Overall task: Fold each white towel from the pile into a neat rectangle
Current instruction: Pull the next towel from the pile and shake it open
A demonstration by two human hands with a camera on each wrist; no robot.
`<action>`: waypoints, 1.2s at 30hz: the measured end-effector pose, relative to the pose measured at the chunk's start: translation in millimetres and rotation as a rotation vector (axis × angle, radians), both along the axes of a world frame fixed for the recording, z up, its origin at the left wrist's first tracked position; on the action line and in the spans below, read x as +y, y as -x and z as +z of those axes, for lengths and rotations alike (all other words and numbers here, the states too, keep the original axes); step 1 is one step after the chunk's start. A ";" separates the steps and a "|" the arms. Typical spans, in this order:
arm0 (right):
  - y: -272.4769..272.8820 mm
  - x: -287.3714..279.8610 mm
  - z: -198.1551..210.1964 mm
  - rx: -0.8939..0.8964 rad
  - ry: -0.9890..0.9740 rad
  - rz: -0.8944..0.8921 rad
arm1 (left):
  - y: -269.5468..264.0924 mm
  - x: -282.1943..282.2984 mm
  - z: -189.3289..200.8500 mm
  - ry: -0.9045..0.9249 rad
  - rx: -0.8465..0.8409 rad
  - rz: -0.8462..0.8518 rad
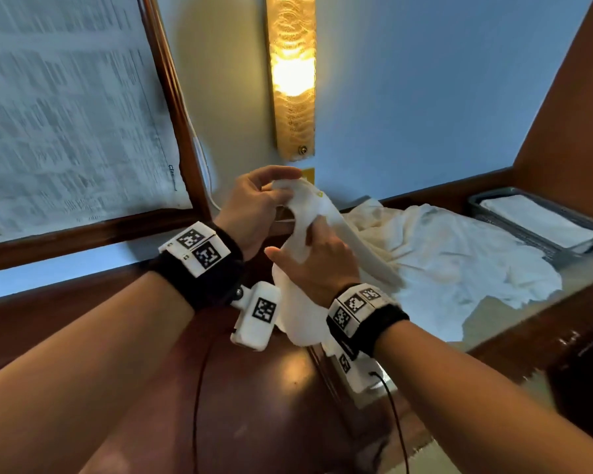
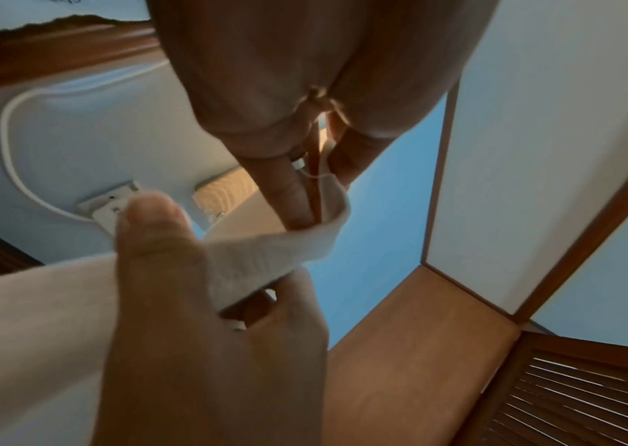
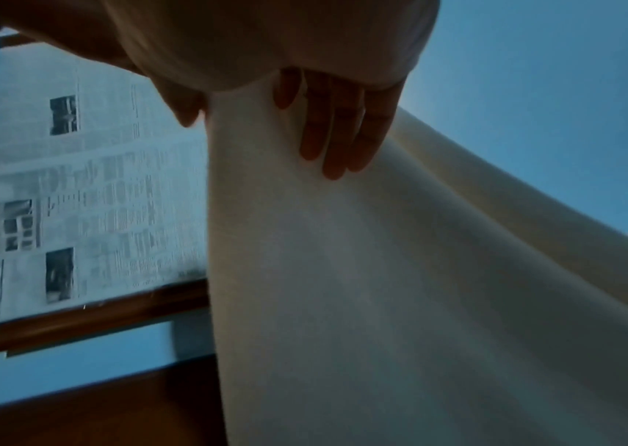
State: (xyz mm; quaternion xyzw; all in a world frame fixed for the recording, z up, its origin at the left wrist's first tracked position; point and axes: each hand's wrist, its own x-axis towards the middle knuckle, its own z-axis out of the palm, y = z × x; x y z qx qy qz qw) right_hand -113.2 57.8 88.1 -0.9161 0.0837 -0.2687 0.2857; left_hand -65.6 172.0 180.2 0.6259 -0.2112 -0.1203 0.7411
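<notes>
fingers (image 2: pixel 293 193) pinching white towel (image 2: pixel 266 256) edge

Held towel (image 1: pixel 302 213): raised above counter (image 1: pixel 514 323), between left hand (image 1: pixel 250 213) and right hand (image 1: pixel 319 265). Towel pile (image 1: pixel 459 254): on counter, right of held towel. Tray (image 1: pixel 493 213): right of pile, folded towel (image 1: pixel 541 220) inside. Wall lamp (image 1: pixel 291 77): behind, above held towel. Framed newspaper (image 1: pixel 65 107): left of lamp.

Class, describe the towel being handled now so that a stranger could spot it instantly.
Find the glowing wall lamp. Just below it, the left hand and right hand hold one white towel in the air. Unlike the crumpled pile on the counter to the right, it hangs lifted between both hands.
</notes>
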 end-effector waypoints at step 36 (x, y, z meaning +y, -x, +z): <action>-12.8 -92.9 97.2 -0.094 0.073 0.447 | 7.6 -37.8 -33.5 -0.394 -0.496 0.390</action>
